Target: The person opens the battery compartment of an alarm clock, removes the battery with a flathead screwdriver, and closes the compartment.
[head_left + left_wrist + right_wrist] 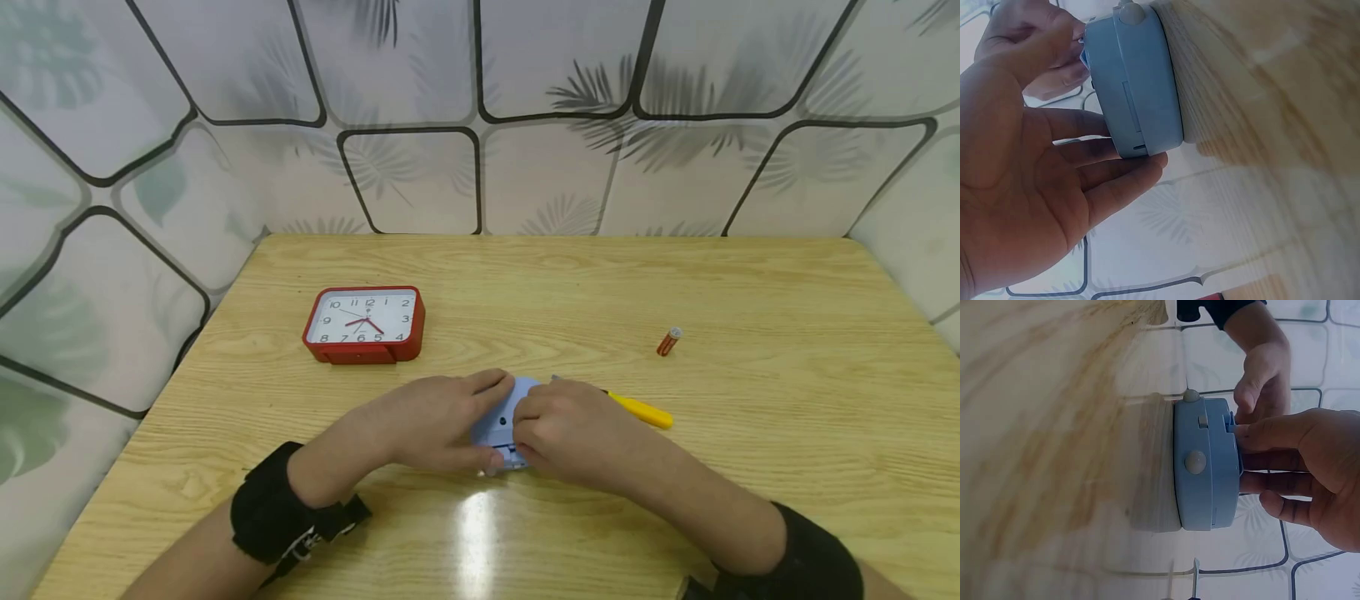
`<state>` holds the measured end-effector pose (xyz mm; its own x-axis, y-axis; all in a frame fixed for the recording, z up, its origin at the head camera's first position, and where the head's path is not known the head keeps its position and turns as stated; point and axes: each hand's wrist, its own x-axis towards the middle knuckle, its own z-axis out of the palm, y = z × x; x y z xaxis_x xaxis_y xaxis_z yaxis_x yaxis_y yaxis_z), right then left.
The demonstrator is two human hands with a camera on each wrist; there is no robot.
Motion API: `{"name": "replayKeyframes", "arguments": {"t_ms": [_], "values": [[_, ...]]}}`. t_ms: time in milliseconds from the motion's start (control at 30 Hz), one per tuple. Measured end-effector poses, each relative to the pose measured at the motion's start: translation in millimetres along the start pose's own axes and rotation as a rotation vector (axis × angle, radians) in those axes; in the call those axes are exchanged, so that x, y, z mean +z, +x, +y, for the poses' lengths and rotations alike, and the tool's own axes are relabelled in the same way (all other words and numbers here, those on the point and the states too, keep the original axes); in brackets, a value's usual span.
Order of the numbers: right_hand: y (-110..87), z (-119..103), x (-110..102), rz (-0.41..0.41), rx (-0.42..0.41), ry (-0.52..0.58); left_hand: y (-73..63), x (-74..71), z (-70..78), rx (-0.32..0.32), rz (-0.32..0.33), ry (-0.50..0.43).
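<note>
A light-blue alarm clock (504,425) lies with its back up on the table, its round white feet (1195,462) showing in the right wrist view. My left hand (442,421) holds the case from the left, fingers along its far side and thumb at the near edge. Over the right part of the back, my right hand (577,429) has bent fingers and thumb at the battery compartment. They pinch a thin blue battery cover (1084,59), which stands out slightly from the case. The fingers hide much of the compartment.
A screwdriver with a yellow handle (641,410) lies just beyond my right hand. A single battery (670,341) rests farther back on the right. At the left stands a red rectangular clock (365,325) with a white dial. Patterned wall panels (555,175) border the wooden table (750,308).
</note>
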<state>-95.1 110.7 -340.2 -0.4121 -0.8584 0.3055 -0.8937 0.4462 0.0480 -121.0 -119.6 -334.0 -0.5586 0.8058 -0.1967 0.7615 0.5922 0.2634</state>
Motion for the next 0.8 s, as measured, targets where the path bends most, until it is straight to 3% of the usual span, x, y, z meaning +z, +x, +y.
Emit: {"name": "replayKeyframes", "arguments": {"t_ms": [200, 500, 633, 800], "values": [[-0.7, 1.4, 1.8, 0.026, 0.0, 0.034, -0.7, 0.0, 1.6, -0.031, 0.01, -0.031], [-1.2, 1.4, 5.4, 0.029, 0.051, 0.082, 4.6, 2.9, 7.6, -0.08, 0.084, -0.082], [-0.9, 1.5, 5.5, 0.008, 0.088, 0.11, 4.6, 3.5, 6.8, -0.069, 0.079, -0.08], [0.7, 0.5, 5.0, -0.031, 0.11, 0.135, 2.6, 5.4, 7.3, -0.08, 0.025, -0.111]]}}
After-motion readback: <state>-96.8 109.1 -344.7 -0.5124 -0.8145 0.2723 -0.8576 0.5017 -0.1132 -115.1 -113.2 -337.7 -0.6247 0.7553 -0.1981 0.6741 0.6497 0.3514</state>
